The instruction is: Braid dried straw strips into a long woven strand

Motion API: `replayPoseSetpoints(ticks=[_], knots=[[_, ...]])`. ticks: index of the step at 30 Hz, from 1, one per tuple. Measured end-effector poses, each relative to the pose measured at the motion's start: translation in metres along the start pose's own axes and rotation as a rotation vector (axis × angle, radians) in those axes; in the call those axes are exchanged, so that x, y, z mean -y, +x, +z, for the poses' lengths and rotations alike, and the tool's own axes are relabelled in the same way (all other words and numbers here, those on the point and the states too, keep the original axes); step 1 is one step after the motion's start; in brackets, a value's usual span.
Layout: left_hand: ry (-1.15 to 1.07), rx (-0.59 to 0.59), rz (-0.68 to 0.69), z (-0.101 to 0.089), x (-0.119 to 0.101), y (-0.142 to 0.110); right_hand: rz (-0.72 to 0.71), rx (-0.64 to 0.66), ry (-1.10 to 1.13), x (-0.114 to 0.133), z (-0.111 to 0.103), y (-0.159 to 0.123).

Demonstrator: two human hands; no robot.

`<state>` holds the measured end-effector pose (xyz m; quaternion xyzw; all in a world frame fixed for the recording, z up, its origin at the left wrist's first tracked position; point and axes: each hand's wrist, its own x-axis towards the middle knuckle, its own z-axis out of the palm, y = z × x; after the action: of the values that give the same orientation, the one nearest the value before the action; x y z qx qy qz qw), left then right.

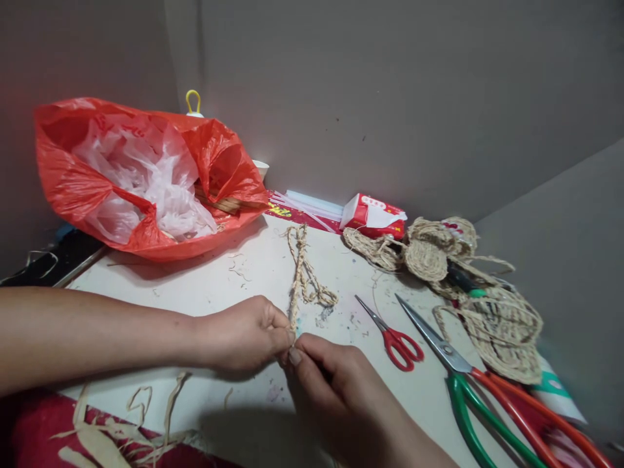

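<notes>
A braided straw rope (299, 273) lies on the white table (224, 286), running from the back toward me with a loose loop at its right. My left hand (246, 335) pinches the near end of the braid, fingers closed. My right hand (331, 380) meets it from the right, thumb and fingers pinched on the same end. Both hands touch at the braid's tip.
A red plastic bag (121, 175) with white plastic inside sits at the back left. Small red scissors (394, 338) and large green-and-red scissors (468, 380) lie to the right. Woven straw pieces (433, 250) and a red-and-white pack (373, 214) are behind them. Loose straw strips (112, 429) lie near me.
</notes>
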<state>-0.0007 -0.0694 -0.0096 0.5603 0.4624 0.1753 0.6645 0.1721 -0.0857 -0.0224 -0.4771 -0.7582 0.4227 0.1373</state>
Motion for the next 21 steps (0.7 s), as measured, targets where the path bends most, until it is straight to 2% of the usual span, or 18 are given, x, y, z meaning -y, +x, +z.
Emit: replayPoseSetpoints(ticks=[4, 9, 11, 15, 18, 21], knots=[[-0.090, -0.003, 0.054, 0.004, 0.004, 0.000, -0.023, -0.053, -0.235, 0.001, 0.007, -0.005], [-0.159, 0.014, 0.035, 0.005, 0.007, 0.000, -0.262, -0.203, -0.456, 0.001, 0.010, -0.008], [-0.182, 0.010, 0.049, 0.006, 0.007, 0.000, -0.324, -0.225, -0.578, 0.001, 0.012, -0.007], [-0.329, 0.093, 0.051, 0.010, 0.008, 0.000, -0.418, -0.243, -0.740, 0.000, 0.024, -0.004], [-0.252, 0.029, 0.016, 0.011, 0.008, 0.000, -0.499, -0.190, -0.817, 0.003, 0.035, -0.010], [-0.144, -0.044, 0.053, 0.008, 0.009, -0.002, -0.636, -0.008, -0.815, 0.014, 0.029, -0.025]])
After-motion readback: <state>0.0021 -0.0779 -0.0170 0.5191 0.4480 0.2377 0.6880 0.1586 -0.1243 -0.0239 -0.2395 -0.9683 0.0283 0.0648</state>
